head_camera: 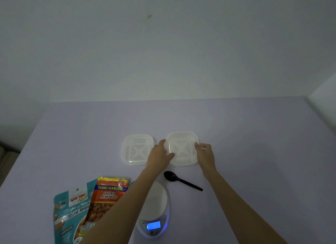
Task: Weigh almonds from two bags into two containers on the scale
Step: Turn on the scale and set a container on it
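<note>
Barely begun: the left hand [160, 153] and right hand [205, 151] grasp the right container [183, 149], fingers curled over its opposite edges, on the worktop [254, 152] beyond the scale [159, 195]. The scale carries nothing; the teal almond bag [71, 212] and orange almond bag [109, 194] lie untouched.

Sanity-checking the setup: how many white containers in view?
2. The left container lies on the table; the right container, beside it, is gripped at its sides by the left hand and right hand. Neither is on the scale. None looks hidden.

Translucent plastic containers [182, 148], glossy foil bags [109, 192] (black plastic spoon [181, 180])
</note>
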